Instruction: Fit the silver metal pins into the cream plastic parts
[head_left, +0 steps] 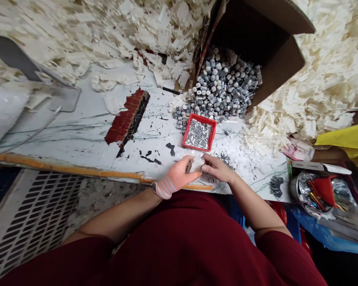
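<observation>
Single head-worn camera looks forward and down past the wearer's maroon shirt, close over the left hand and right hand at a white counter.

Soft, even light with no clear source falls across a white, black-spattered work surface, casting no hard shadows. Only faint shading lies around a small white plastic piece, a pink-gloved left hand and a bare right hand. Small glints rise from shiny metal pieces in a red plastic tray. A brown cardboard box sits in deep shade inside. Wide-angle distortion bends a grey vent grille at the frame's edge, and fine detail looks slightly soft throughout.
</observation>
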Motion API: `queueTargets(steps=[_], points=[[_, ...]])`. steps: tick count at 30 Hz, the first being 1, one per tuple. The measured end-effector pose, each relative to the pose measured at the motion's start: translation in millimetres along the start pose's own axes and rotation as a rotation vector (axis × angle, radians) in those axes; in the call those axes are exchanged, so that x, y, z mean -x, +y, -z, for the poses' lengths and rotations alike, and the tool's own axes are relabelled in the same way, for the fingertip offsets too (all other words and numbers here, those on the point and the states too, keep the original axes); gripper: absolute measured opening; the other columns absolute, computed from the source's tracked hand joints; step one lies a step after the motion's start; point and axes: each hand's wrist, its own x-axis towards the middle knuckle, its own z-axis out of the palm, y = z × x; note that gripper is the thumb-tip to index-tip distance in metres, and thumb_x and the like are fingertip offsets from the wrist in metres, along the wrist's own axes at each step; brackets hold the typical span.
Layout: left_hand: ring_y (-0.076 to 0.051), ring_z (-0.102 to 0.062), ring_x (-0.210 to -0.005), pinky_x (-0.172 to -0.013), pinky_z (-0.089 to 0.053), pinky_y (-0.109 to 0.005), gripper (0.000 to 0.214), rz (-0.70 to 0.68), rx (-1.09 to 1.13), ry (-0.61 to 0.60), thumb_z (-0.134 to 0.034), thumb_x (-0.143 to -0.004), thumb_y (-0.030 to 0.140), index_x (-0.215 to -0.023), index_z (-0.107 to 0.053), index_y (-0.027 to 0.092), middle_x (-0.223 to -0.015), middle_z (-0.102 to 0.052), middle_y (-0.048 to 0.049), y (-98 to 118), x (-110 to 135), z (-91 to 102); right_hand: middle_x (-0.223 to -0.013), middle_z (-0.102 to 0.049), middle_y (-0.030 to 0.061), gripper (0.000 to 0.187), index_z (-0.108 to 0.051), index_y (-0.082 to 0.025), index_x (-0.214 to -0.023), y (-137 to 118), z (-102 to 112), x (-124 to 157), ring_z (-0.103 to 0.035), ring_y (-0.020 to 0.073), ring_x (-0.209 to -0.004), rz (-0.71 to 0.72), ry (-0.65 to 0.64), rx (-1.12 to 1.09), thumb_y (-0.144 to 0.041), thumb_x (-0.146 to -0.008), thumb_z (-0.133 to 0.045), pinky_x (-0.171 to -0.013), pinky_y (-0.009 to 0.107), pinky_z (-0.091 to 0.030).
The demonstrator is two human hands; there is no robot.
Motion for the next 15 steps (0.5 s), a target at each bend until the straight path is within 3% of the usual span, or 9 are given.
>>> queueTargets(steps=[4,8,12,15], points=[[-0.013,-0.052,-0.063,-0.061,-0.042,-0.025,0.032,-0.037,-0.135,0.001,-0.065,-0.073,0.035,-0.101,-0.060,0.018,-0.070,-0.058,0.0024,5,8,0.4,-0.064,-0.043,-0.0038,0.046,-0.046,-0.020,-0.070,-1,-15,2,-0.041,0.0111,-0.061,0.035,0.063,0.123,-0.062,-0.086,-0.045,-0.058,0.025,-0.033],[-0.015,-0.056,-0.068,-0.067,-0.045,-0.027,0.035,-0.039,-0.157,0.035,-0.068,-0.071,0.034,-0.102,-0.062,0.019,-0.075,-0.062,0.0005,1,6,0.5,-0.065,-0.044,-0.0030,0.046,-0.044,-0.021,-0.071,2,-22,4,-0.042,0.0117,-0.061,0.028,0.164,0.193,-0.065,-0.085,-0.044,-0.058,0.025,-0.033],[-0.017,-0.059,-0.081,-0.075,-0.048,-0.028,0.044,0.033,0.084,0.094,-0.067,-0.070,0.031,-0.111,-0.057,0.017,-0.090,-0.065,-0.0028,-6,-4,-0.7,-0.073,-0.054,0.0009,0.046,-0.048,-0.021,-0.079,2,-18,5,-0.047,0.0143,-0.066,0.035,0.173,0.440,-0.066,-0.079,-0.055,-0.059,0.025,-0.032],[-0.017,-0.059,-0.089,-0.081,-0.047,-0.028,0.044,0.045,0.288,0.098,-0.066,-0.071,0.030,-0.112,-0.056,0.018,-0.098,-0.065,-0.0031,-10,-7,-2.2,-0.071,-0.054,0.0040,0.042,-0.050,-0.020,-0.075,1,-22,6,-0.047,0.0158,-0.066,0.108,0.176,0.625,-0.061,-0.084,-0.051,-0.060,0.027,-0.030]])
